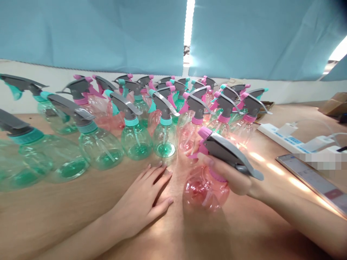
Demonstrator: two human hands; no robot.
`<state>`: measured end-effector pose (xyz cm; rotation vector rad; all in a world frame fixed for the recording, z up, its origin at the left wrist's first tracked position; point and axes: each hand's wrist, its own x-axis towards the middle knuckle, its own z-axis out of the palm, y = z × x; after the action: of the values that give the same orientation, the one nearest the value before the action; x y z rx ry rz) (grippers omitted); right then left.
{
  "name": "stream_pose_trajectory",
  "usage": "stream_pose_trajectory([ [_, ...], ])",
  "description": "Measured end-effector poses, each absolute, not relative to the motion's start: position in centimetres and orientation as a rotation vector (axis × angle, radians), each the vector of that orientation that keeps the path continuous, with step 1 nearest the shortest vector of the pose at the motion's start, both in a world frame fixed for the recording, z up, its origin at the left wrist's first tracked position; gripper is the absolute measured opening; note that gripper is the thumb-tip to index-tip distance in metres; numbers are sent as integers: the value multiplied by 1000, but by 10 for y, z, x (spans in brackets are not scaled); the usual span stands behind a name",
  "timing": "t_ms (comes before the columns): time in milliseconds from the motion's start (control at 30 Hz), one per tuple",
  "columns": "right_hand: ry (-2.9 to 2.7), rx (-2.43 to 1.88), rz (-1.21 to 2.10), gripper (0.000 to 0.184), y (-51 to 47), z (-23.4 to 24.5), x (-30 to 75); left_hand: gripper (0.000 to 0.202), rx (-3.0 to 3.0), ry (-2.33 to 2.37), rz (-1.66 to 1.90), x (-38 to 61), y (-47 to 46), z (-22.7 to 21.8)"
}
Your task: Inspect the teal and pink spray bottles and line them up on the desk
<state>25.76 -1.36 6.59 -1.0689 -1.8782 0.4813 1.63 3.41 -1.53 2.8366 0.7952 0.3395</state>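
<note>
My right hand (233, 177) is wrapped round the neck of a pink spray bottle (202, 191) with a grey and pink trigger head. This bottle is tilted, its nozzle toward the upper left, and it casts a shadow on the table. Flat on the wooden table (108, 224) lies my left hand (145, 196), fingers spread, holding nothing. Just beyond its fingertips stand a green spray bottle (165, 139) and another green spray bottle (136, 142). Behind the held bottle is a standing pink spray bottle (189, 135).
Several more green and pink spray bottles crowd the back and left, including a large green one (100, 148). At right are a white power strip (290, 139) with plugs and a phone (311, 184). A cardboard box (334, 106) sits farther back. Blue curtains (94, 36) hang behind.
</note>
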Motion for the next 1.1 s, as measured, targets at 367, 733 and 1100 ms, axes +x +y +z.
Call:
stream_pose_trajectory([
  [367, -1960, -1108, 402, 27, -15, 76, 259, 50, 2846, 787, 356, 16, 35, -15],
  [733, -1741, -1082, 661, 19, -14, 58, 257, 50, 2835, 803, 357, 17, 34, -12],
  [1100, -1704, -1049, 618, 20, -14, 54, 255, 49, 2838, 812, 322, 17, 33, -12],
])
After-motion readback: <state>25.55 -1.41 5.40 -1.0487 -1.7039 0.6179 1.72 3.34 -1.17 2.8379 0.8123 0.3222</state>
